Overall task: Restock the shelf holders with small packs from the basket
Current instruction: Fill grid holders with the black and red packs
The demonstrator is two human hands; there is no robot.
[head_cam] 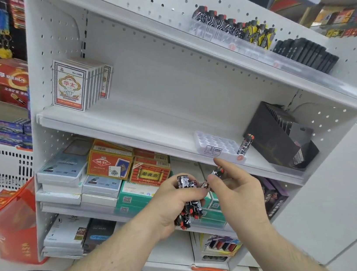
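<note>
Black-and-red small packs (188,200) bunched in left hand (171,205) | right hand (232,185) pinches one pack (216,173) | step: filling white holder (218,144) | next: stand it in a free hole.

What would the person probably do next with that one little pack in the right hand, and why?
Probably lift the single pack pinched in the right hand up into an empty slot of the clear holder on the shelf above. Only one pack stands in it, at its right end, while the left hand grips a bundle of packs waiting.
</note>
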